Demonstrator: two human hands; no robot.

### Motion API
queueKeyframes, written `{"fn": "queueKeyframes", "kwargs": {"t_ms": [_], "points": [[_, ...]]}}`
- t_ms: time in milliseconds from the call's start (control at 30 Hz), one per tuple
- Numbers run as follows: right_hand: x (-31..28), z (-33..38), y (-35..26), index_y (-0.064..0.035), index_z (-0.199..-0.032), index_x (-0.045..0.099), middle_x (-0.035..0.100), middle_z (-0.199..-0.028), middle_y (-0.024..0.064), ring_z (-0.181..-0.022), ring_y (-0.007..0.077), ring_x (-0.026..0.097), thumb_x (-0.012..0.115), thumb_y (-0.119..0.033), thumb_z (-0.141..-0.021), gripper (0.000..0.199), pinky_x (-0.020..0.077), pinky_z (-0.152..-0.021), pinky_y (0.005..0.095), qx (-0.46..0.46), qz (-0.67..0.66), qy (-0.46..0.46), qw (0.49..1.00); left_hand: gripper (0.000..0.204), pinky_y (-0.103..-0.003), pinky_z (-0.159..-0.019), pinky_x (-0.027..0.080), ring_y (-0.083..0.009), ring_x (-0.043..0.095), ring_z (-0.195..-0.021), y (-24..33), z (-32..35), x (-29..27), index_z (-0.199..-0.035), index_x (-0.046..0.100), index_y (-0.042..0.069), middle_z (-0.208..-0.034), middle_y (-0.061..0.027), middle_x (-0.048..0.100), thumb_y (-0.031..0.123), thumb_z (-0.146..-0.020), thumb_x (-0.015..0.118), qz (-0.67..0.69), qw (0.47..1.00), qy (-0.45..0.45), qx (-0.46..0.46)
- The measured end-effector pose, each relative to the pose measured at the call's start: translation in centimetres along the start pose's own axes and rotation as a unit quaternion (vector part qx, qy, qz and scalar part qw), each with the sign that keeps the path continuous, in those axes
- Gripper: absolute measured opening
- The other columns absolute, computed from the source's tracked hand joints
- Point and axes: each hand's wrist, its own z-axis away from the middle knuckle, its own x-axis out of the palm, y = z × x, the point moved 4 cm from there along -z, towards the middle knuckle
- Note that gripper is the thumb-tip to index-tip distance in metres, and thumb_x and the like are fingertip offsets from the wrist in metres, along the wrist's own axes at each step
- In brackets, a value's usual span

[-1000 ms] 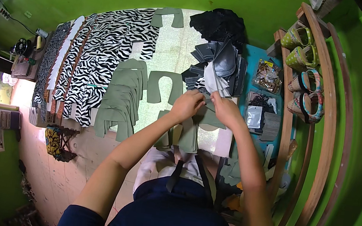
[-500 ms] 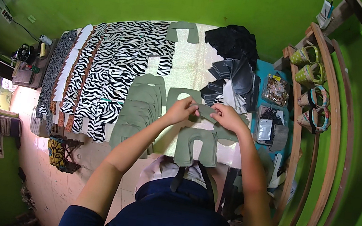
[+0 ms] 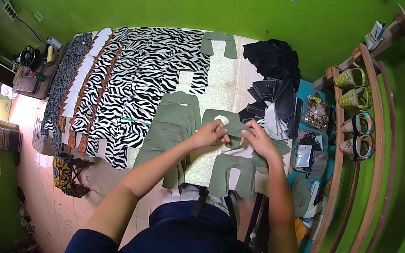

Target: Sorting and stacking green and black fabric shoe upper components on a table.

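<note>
Between my two hands is an olive-green cut piece of flat material (image 3: pixel 234 129), raised a little over the table. My left hand (image 3: pixel 210 135) pinches its left end, and the fingers of my right hand (image 3: pixel 261 142) close on its right end. Just beyond the hands lies another green U-shaped piece (image 3: pixel 210 115), partly covered by them. Nearer my body rests a small stack of green U-shaped pieces (image 3: pixel 227 174). To the left, overlapping green pieces (image 3: pixel 169 127) fan out in a long pile. More green pieces (image 3: pixel 276 150) lie partly hidden under my right forearm.
Zebra-print pieces (image 3: pixel 141 81) cover the table's left part, beside white and dark patterned strips. A black heap (image 3: pixel 272 61) and dark fanned pieces (image 3: pixel 274 95) sit at the far right. Plastic containers (image 3: pixel 317 111) stand beyond them, near a wooden rack (image 3: pixel 367 98) holding sandals.
The held green piece now turns more of its broad face up, where it looked like a narrow strip before. Both hands still hold its ends. The whole view has shifted slightly.
</note>
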Motion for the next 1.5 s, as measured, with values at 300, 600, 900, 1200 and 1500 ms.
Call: {"fn": "queueKeyframes", "kwargs": {"t_ms": [300,600,900,1200,1500], "points": [[-4.6,3.3,-2.2,-0.0046,-0.098,0.053,0.053,-0.064,0.0075,-0.063,0.0124,0.051,0.069,-0.029,-0.074,0.038,0.0412,-0.06,0.027,0.11,0.321,-0.005,0.941,0.013,-0.022,-0.063,0.043,-0.0085,0.054,-0.069,-0.5,-0.8,1.8,-0.086,0.044,0.002,-0.081,-0.0085,0.063,0.014,-0.091,0.048,-0.026,0.999,-0.013,0.033],[-2.4,2.6,-5.0,-0.0055,-0.114,0.054,0.049,-0.12,0.0145,-0.112,0.0314,0.043,0.063,-0.039,-0.075,0.053,0.0357,-0.094,0.0376,-0.1,0.541,0.205,0.81,0.013,-0.023,-0.067,0.043,-0.0089,0.053,-0.072,0.4,-1.0,1.5,-0.09,0.048,0.0,-0.079,-0.0066,0.062,0.013,-0.091,0.047,-0.058,0.997,-0.003,0.051],[-0.2,-3.3,-0.6,0.0018,-0.095,0.059,0.063,-0.079,0.0143,-0.072,0.0228,0.061,0.064,-0.023,-0.077,0.031,0.0458,-0.065,0.032,0.023,0.241,0.051,0.969,0.022,-0.027,-0.062,0.043,-0.0124,0.054,-0.063,0.1,0.3,-2.2,-0.085,0.055,-0.001,-0.07,-0.0062,0.061,0.02,-0.088,0.052,-0.225,0.962,0.155,0.016],[0.8,-6.8,1.3,0.0006,-0.091,0.06,0.064,-0.082,0.0156,-0.075,0.0237,0.064,0.063,-0.008,-0.075,0.019,0.0487,-0.066,0.0311,0.028,0.223,0.132,0.965,0.025,-0.037,-0.062,0.044,-0.0304,0.059,-0.065,-0.4,-0.9,-4.7,-0.084,0.06,-0.001,-0.07,-0.0178,0.059,0.024,-0.08,0.06,-0.343,0.899,0.271,-0.013],[1.2,-8.0,2.4,0.0009,-0.087,0.06,0.063,-0.079,0.0168,-0.073,0.0265,0.063,0.063,-0.007,-0.074,0.015,0.0491,-0.066,0.0326,-0.018,0.304,0.163,0.938,0.023,-0.04,-0.068,0.047,-0.0312,0.061,-0.076,0.4,-1.5,-5.0,-0.084,0.063,0.004,-0.078,-0.0158,0.063,0.025,-0.077,0.062,-0.392,0.866,0.29,-0.113]]}}
